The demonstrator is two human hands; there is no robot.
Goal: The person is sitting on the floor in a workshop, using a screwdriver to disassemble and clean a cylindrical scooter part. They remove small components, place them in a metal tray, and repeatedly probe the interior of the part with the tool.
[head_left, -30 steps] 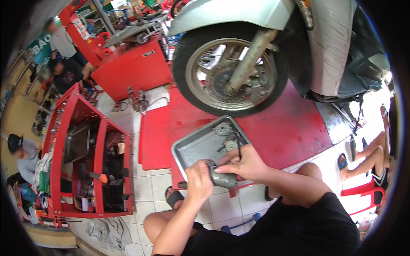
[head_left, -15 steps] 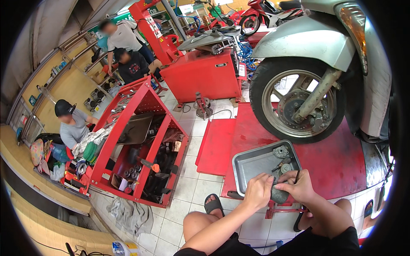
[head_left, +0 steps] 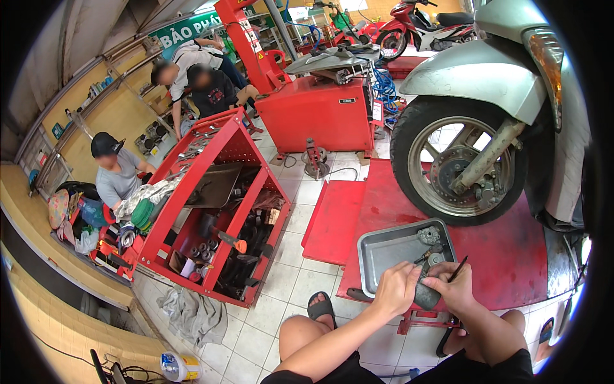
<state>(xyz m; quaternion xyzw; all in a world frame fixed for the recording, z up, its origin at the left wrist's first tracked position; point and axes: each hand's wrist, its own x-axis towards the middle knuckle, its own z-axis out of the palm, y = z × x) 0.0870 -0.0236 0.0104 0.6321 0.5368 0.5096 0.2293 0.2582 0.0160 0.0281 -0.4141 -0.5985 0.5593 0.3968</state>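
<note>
My left hand (head_left: 396, 288) grips a dark grey, cylindrical metal part (head_left: 425, 294). My right hand (head_left: 451, 288) pinches the same part with the thumb on it, and a thin dark rod-like item (head_left: 461, 267) sticks up from its fingers; I cannot tell what that is. Both hands are over the near edge of a metal tray (head_left: 369, 253), which holds a small cast metal part (head_left: 428, 233) and other fittings. The tray rests on a red platform (head_left: 499, 256) in front of a silver scooter's front wheel (head_left: 416, 160).
A red tool cart (head_left: 153, 253) stands left, with a seated person (head_left: 118, 173) behind it and two more people (head_left: 211, 93) farther back. There is also a red cabinet (head_left: 300, 115), another scooter (head_left: 435, 32), grey rags (head_left: 192, 317) and a bucket (head_left: 179, 366).
My view has swung left and upward, bringing more of the shop in. The standing person at the back has bent down. My hands still hold the metal part, now tilted more steeply.
</note>
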